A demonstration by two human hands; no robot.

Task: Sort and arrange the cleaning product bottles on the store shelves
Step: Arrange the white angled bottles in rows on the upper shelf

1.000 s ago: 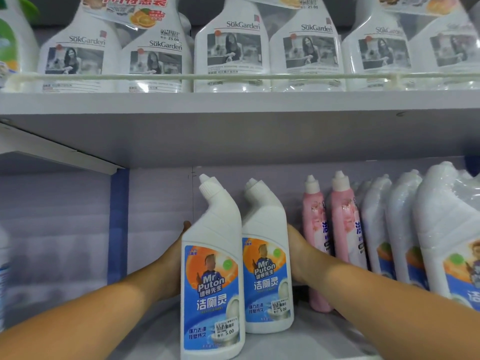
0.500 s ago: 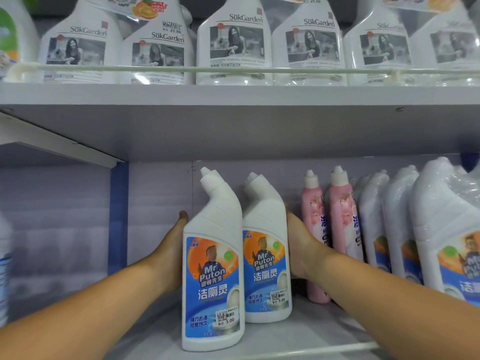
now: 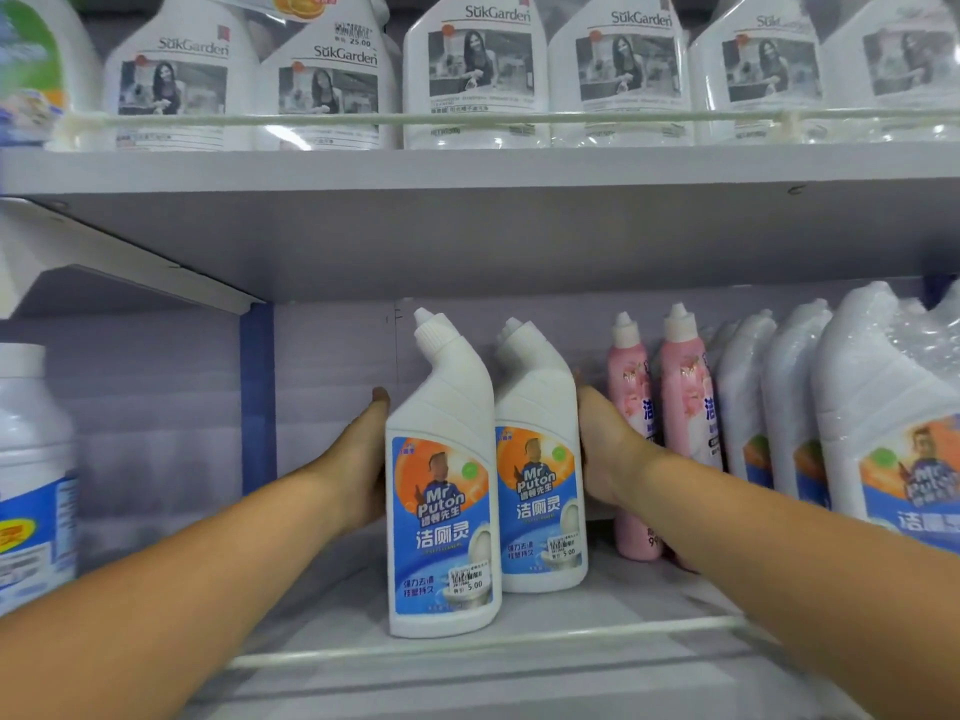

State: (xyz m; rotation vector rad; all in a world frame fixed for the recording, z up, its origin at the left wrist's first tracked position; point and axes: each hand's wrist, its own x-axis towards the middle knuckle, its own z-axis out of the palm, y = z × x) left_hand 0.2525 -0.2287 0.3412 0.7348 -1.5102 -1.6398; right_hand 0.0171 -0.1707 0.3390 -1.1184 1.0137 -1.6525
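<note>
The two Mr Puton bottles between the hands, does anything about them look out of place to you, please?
Slightly: the left Mr Puton bottle stands nearer the shelf edge than the right one, so they are staggered. Both are upright, with no spill or damage visible.

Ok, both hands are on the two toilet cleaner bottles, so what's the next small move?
Probably slide the pair right toward the pink bottles. The left hand and right hand flank the front bottle and rear bottle, leaving a gap there.
</note>
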